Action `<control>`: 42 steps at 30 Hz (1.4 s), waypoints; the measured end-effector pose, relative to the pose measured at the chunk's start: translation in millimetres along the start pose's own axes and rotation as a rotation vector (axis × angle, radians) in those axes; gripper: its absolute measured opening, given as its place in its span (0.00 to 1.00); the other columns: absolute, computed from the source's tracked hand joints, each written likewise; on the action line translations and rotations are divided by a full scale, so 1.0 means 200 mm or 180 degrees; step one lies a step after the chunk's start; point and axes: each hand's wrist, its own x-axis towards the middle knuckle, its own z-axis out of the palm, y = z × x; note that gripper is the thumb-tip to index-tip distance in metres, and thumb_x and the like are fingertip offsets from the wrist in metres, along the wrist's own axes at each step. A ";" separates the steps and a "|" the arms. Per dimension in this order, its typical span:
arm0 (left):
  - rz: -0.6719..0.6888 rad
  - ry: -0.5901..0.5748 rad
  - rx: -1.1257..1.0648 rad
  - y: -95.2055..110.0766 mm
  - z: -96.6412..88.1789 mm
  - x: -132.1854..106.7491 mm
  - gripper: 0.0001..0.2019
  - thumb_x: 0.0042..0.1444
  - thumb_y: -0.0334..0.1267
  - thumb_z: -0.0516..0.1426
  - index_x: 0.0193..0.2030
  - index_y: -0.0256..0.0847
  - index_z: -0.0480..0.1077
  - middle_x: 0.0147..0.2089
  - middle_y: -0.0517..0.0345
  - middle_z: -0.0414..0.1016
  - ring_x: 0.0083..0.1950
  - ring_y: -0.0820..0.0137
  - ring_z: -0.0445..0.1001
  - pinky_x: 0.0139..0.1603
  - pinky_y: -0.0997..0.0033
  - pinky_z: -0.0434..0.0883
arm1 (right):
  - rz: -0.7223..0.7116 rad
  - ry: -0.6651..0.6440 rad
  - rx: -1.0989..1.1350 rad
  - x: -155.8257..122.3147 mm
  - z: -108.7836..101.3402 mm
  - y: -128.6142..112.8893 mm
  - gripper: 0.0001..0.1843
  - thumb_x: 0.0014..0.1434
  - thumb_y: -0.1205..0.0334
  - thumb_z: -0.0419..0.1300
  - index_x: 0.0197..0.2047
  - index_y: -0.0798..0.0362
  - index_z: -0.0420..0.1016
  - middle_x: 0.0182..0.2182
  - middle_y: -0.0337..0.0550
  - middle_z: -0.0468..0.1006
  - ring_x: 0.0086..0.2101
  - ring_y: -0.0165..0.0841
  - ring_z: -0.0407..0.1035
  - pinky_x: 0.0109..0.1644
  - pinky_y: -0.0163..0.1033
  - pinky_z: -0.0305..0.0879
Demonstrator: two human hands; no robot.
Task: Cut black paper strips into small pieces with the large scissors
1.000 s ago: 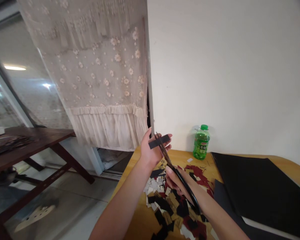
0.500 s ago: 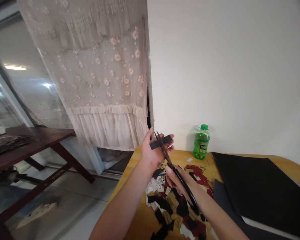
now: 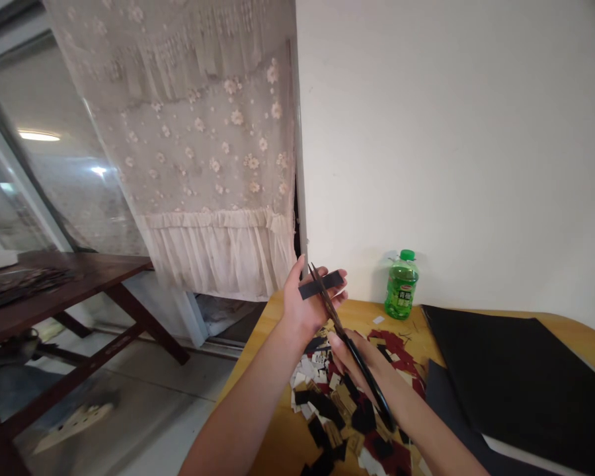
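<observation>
- Both hands are seen raised over the near edge of a yellow wooden table [image 3: 270,423], close to each other.
- Between thumb and fingers of the left hand [image 3: 301,305], a short black strip [image 3: 322,284] is pinched and held level, in the air above the table's far corner.
- Black scissors [image 3: 350,350] are gripped by the right hand [image 3: 364,373], which is closed around the handles.
- Across the middle of the strip the blades are laid, nearly together, tips pointing up and away.
- Under the hands, a heap of paper scraps [image 3: 344,406] in black, red, white and tan is spread on the table.
- To the right of the heap, large black sheets [image 3: 515,377] are laid flat.
- By the white wall, a green bottle [image 3: 400,285] is stood upright.
- Further left, a lace curtain [image 3: 203,165] is hung, and a dark wooden bench [image 3: 69,277] is placed below it.
</observation>
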 end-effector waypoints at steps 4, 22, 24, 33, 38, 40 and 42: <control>0.0000 -0.0049 -0.0009 0.00 0.00 0.00 0.24 0.56 0.52 0.47 0.20 0.34 0.65 0.29 0.44 0.73 0.29 0.62 0.73 0.31 0.67 0.67 | -0.0011 -0.0037 -0.0154 0.00 0.00 0.00 0.22 0.58 0.42 0.49 0.23 0.50 0.57 0.19 0.33 0.56 0.23 0.30 0.53 0.28 0.36 0.49; 0.0031 -0.0093 -0.0123 0.00 0.00 -0.01 0.23 0.56 0.52 0.48 0.21 0.34 0.66 0.30 0.43 0.73 0.30 0.63 0.73 0.31 0.67 0.67 | 0.0041 -0.0033 -0.0222 0.00 0.00 0.01 0.20 0.57 0.42 0.48 0.26 0.50 0.54 0.24 0.35 0.57 0.28 0.33 0.56 0.32 0.37 0.54; 0.0017 -0.0099 -0.0127 0.00 0.00 -0.01 0.23 0.56 0.52 0.48 0.21 0.34 0.66 0.30 0.44 0.73 0.30 0.63 0.73 0.31 0.67 0.67 | 0.0027 -0.0005 -0.0217 -0.01 0.00 0.01 0.20 0.57 0.42 0.49 0.26 0.50 0.55 0.24 0.35 0.58 0.29 0.33 0.56 0.32 0.37 0.55; 0.0001 -0.0108 -0.0015 0.00 -0.01 0.00 0.24 0.57 0.52 0.46 0.21 0.34 0.65 0.30 0.44 0.73 0.30 0.63 0.72 0.31 0.67 0.67 | -0.0064 0.0052 -0.0151 0.00 0.01 0.02 0.20 0.56 0.42 0.49 0.26 0.50 0.55 0.22 0.35 0.57 0.28 0.33 0.57 0.35 0.38 0.56; 0.0068 -0.0067 0.0010 0.00 0.00 0.00 0.23 0.56 0.52 0.46 0.21 0.35 0.66 0.29 0.44 0.73 0.29 0.63 0.72 0.31 0.67 0.66 | -0.0078 0.0047 -0.0131 0.00 0.02 0.03 0.20 0.57 0.42 0.49 0.26 0.50 0.54 0.23 0.35 0.58 0.28 0.33 0.57 0.34 0.38 0.55; 0.0102 -0.0059 0.0023 -0.01 0.00 0.00 0.23 0.56 0.52 0.47 0.22 0.35 0.66 0.29 0.44 0.73 0.29 0.64 0.72 0.31 0.67 0.66 | -0.0094 0.0059 -0.0138 0.00 0.02 0.04 0.20 0.58 0.43 0.49 0.26 0.50 0.55 0.23 0.34 0.58 0.28 0.32 0.56 0.33 0.38 0.55; 0.0103 -0.0066 0.0029 -0.01 0.00 0.00 0.23 0.56 0.52 0.47 0.22 0.35 0.65 0.29 0.44 0.73 0.29 0.63 0.72 0.31 0.67 0.66 | -0.0080 0.0112 -0.0155 0.01 0.02 0.04 0.20 0.57 0.43 0.50 0.26 0.50 0.55 0.22 0.34 0.58 0.26 0.31 0.55 0.32 0.38 0.54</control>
